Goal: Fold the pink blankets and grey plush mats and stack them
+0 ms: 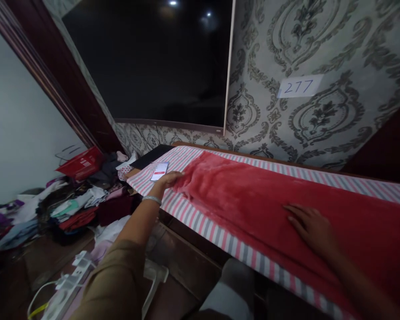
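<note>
A long red plush blanket (253, 191), folded into a strip, lies on a striped pink, grey and white cloth (203, 222) that covers a long, narrow surface. At the blanket's left end, where the pile looks ruffled, my left hand (169, 179) has its fingers closed on the edge. My right hand (311, 226) rests palm down on the blanket's smoother right part, fingers stretched out. Close beside my left hand, a phone (159, 171) with a lit screen lies on the striped cloth.
Piled clothes (83, 204) and a red bag (82, 163) lie at the left. White power strips (66, 280) with a cable are at lower left. A large dark television (153, 62) hangs behind, beside a paper marked 277 (300, 86) on the patterned wall.
</note>
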Tool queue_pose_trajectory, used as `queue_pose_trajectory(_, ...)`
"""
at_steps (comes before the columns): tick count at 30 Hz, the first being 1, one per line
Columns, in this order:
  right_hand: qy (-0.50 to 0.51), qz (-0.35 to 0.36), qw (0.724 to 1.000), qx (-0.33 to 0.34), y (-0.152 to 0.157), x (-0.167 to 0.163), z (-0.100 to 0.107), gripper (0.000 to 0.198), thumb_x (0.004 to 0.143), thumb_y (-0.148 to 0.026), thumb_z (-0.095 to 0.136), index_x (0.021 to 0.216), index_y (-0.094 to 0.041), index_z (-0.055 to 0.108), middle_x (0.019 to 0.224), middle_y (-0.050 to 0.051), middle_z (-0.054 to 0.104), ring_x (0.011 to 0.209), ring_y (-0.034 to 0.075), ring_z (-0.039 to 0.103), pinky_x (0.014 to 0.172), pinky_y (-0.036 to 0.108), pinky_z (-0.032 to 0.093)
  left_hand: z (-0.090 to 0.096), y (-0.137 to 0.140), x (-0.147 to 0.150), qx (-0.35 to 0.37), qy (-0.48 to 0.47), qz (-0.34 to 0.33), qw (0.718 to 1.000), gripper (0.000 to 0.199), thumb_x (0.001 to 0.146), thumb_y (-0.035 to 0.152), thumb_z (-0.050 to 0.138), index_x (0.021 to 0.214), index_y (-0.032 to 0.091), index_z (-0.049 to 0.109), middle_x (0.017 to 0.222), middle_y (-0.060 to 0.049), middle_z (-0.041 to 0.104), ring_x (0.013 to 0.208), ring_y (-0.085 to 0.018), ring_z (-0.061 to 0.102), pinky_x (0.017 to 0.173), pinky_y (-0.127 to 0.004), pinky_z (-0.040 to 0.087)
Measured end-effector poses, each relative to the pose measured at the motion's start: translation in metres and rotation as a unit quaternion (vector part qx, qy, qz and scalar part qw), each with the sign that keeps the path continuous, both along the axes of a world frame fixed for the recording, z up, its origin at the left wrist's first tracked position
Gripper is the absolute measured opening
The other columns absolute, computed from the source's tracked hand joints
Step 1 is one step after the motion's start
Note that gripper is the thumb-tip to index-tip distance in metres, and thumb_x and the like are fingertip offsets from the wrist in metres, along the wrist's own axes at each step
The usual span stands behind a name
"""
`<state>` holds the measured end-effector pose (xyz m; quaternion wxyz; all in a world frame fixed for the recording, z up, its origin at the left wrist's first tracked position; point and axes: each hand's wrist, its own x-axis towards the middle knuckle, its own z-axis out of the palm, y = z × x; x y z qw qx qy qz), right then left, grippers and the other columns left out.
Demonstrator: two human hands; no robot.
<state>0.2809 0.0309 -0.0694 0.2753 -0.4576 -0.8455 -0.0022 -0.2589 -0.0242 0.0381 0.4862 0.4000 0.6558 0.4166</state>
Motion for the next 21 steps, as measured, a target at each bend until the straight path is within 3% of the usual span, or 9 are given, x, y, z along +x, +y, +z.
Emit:
queue_pose_trajectory(4, -0.005, 0.004, 1.0, -0.006, -0.009, -0.012, 0.013, 0.049, 0.094, -0.048, 0.039, 0.123, -0.023, 0.07, 0.126, 0.012, 0.068, 0.113, 0.034, 0.061, 0.095, 0.055, 0.05, 0.002, -0.019, 0.0, 0.002, -0.073, -0.035, 0.997, 0.035, 0.077, 0.035, 0.08, 0.102, 0.014, 0.069, 0.086, -0.008, 0.075, 0.072, -0.018, 0.07, 0.072, -0.031, 0.058)
queue_pose_trajectory(7, 0.001, 0.061, 0.998, -0.002, -0.034, -0.036, 0.021, 0.048, 0.094, -0.048, 0.044, 0.125, -0.021, 0.068, 0.129, 0.013, 0.067, 0.12, 0.033, 0.06, 0.104, 0.056, 0.046, 0.002, -0.03, -0.007, -0.014, -0.109, -0.055, 0.992, 0.039, 0.077, 0.036, 0.079, 0.107, 0.013, 0.068, 0.086, -0.01, 0.075, 0.069, -0.021, 0.07, 0.067, -0.036, 0.059)
queue_pose_trajectory(13, -0.037, 0.143, 0.989, -0.012, -0.087, -0.081, 0.014, 0.049, 0.092, -0.05, 0.054, 0.133, -0.026, 0.065, 0.138, 0.012, 0.062, 0.123, 0.032, 0.058, 0.104, 0.053, 0.047, -0.007, -0.036, -0.006, -0.014, -0.154, -0.057, 0.986, 0.043, 0.082, 0.044, 0.074, 0.11, 0.012, 0.068, 0.09, -0.014, 0.075, 0.077, -0.025, 0.072, 0.076, -0.04, 0.059)
queue_pose_trajectory(18, 0.006, 0.119, 0.993, -0.027, -0.084, -0.089, 0.001, 0.042, 0.097, -0.038, 0.04, 0.124, -0.026, 0.07, 0.129, 0.011, 0.068, 0.116, 0.029, 0.063, 0.099, 0.052, 0.051, -0.014, -0.034, 0.013, 0.018, -0.18, -0.052, 0.982, 0.041, 0.087, 0.041, 0.067, 0.116, 0.014, 0.068, 0.099, -0.013, 0.075, 0.086, -0.024, 0.07, 0.079, -0.038, 0.058)
queue_pose_trajectory(21, 0.053, 0.102, 0.993, -0.028, -0.079, -0.091, -0.003, 0.044, 0.097, -0.035, 0.035, 0.112, -0.022, 0.074, 0.119, 0.012, 0.072, 0.11, 0.029, 0.066, 0.095, 0.052, 0.053, -0.018, -0.032, 0.023, 0.028, -0.188, -0.047, 0.981, 0.038, 0.085, 0.036, 0.068, 0.115, 0.012, 0.068, 0.09, -0.011, 0.074, 0.076, -0.021, 0.068, 0.072, -0.034, 0.056)
